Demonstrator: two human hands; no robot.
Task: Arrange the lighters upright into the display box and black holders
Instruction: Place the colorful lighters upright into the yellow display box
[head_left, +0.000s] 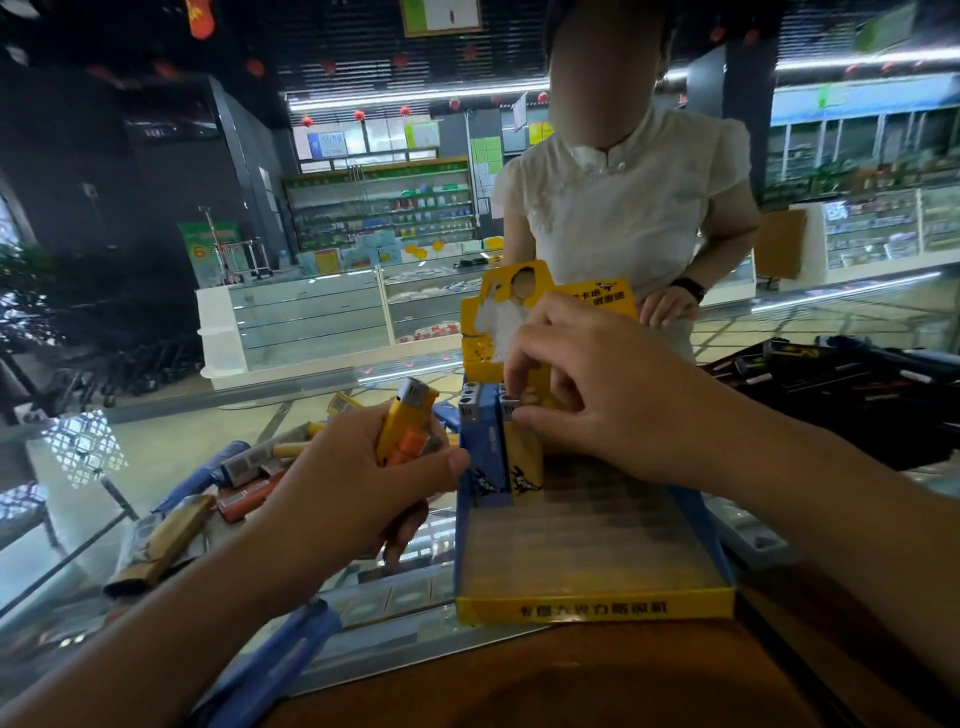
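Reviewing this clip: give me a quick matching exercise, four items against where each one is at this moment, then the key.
Items:
1. yellow lighter
2. blue lighter
3. loose lighters
4. display box

Places:
A. lying flat on the glass counter, left of the box
B. standing upright at the back of the box
C. gripped in the left hand
D. on the counter, under the right hand

Pairs: 1-C, 2-B, 3-A, 4-D
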